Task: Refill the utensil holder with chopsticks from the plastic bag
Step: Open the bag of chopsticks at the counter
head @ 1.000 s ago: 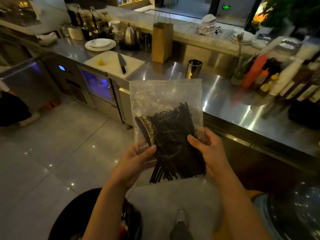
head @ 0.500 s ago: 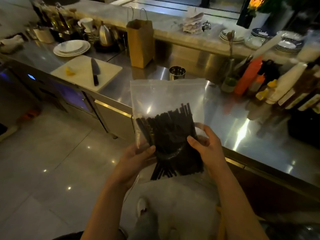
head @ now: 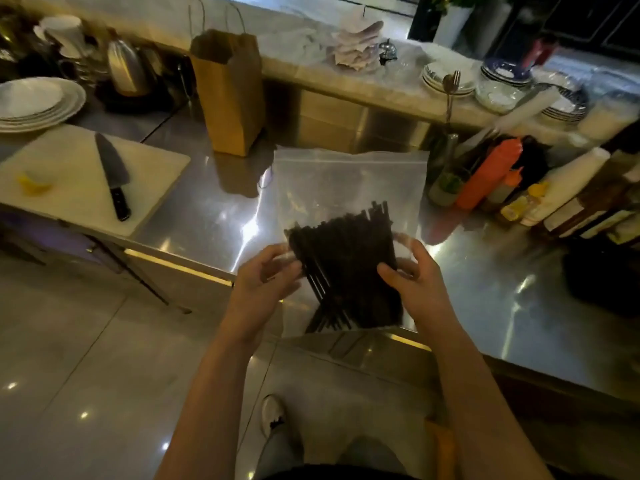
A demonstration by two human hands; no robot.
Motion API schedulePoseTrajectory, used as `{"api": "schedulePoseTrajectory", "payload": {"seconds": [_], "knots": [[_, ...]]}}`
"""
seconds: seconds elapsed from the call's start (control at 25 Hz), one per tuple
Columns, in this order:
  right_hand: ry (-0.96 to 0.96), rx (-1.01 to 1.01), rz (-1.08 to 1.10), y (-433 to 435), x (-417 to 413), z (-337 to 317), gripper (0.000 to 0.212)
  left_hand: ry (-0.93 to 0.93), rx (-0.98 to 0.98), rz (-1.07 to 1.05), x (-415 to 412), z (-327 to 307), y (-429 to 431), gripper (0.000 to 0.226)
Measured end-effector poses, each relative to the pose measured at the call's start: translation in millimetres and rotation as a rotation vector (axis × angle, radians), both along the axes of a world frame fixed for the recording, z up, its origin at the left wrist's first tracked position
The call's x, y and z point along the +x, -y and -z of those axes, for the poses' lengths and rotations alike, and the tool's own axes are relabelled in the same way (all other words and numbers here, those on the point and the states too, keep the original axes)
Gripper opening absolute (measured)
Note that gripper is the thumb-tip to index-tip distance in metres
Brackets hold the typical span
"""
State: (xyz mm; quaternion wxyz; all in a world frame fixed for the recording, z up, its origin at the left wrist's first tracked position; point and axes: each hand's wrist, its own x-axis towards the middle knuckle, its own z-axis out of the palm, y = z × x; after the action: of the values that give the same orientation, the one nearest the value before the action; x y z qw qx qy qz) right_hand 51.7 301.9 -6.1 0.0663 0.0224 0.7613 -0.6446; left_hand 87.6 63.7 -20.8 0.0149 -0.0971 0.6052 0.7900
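Both hands [head: 265,282] grip the plastic bag [head: 349,181] of chopsticks [head: 346,268].

Single head-worn wide-angle view, angled forward and down, close over the steel counter [head: 207,209] edge.

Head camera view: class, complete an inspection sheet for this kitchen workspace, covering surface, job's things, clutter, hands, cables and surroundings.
Surface: steel counter, shiny, reflecting lights.
Job's things: plastic bag held upright above the counter edge, top looks shut; black chopsticks bundled inside; utensil holder not identifiable.
Clutter: cutting board with knife lying on it, paper bag, stacked plates, sauce bottles.
Hands: left hand and right hand grip the bag's sides at the bundle.
Cables: nothing seen.
Surroundings: tiled floor, raised ledge with dishes.
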Motion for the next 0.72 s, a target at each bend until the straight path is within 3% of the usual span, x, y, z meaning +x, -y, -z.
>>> {"api": "schedulePoseTrajectory", "payload": {"seconds": [0.24,0.52,0.72], "knots": [[0.049,0.098,0.069,9,-46,15,0.036,-0.122,-0.183,-0.149,-70,-10,3,0.02],[0.065,0.133,0.007,-28,-111,30,0.022,-0.223,-0.231,-0.227,-143,-14,-48,0.01],[-0.037,0.016,-0.025,-61,-154,21,0.03,-0.188,-0.298,-0.216,-178,-1,-66,0.016]]}}
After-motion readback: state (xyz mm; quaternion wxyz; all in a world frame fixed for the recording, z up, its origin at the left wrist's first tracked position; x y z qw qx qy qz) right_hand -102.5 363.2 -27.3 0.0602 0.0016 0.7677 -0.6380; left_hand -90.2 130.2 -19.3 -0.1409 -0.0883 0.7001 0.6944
